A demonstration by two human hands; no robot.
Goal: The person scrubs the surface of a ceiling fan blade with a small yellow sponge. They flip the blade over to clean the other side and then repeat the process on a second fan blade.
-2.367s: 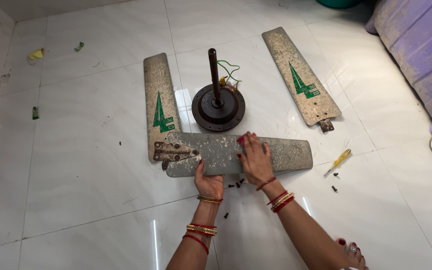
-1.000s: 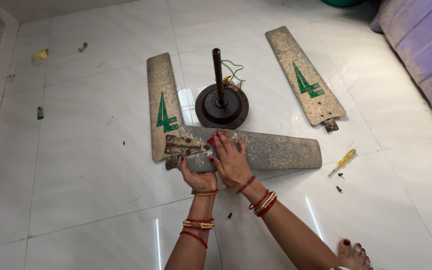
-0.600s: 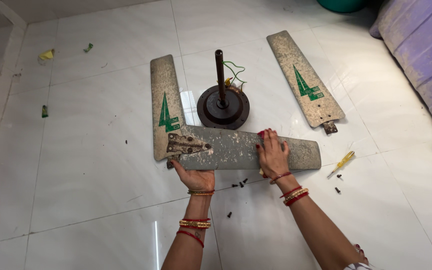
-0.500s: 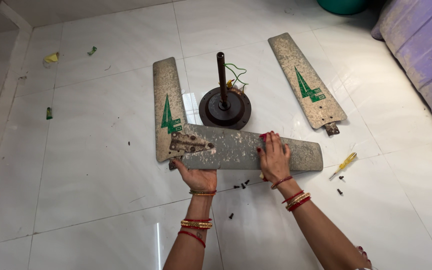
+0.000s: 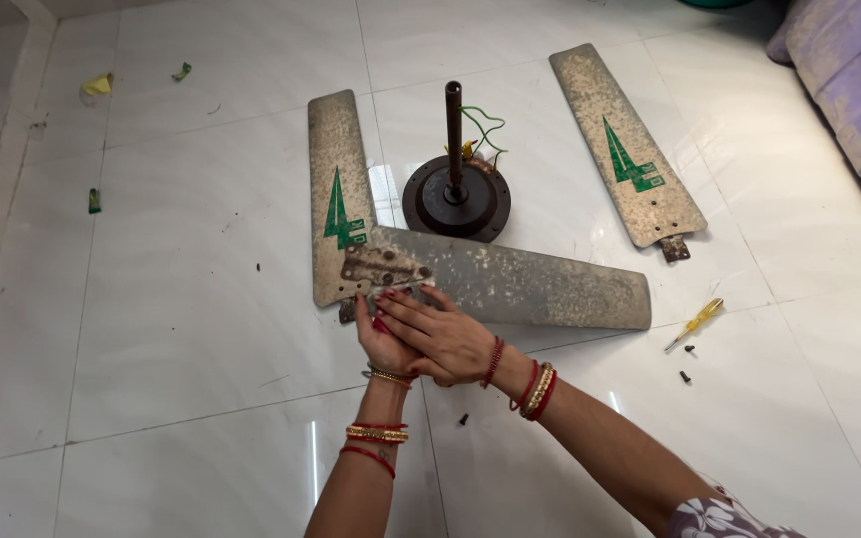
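Observation:
A grey fan blade [image 5: 530, 284] lies crosswise on the white tiled floor, its rusty bracket [image 5: 383, 267] at the left end. That end rests over a second, speckled blade with a green mark [image 5: 336, 189]. My left hand [image 5: 376, 344] grips the grey blade's near edge just below the bracket. My right hand [image 5: 445, 337] lies across the left hand with its fingers stretched flat toward the bracket. Whether anything is under its palm is hidden.
A dark round fan motor [image 5: 455, 204] with an upright rod stands behind the blades, green wires at its back. A third blade [image 5: 625, 144] lies at the right. A yellow screwdriver [image 5: 695, 322] and loose screws [image 5: 685, 377] lie nearby. A purple bulky thing [image 5: 854, 70] fills the right corner.
My right hand slid left along the grey blade from its middle to the bracket end, and now lies over my left hand. The view shifted slightly.

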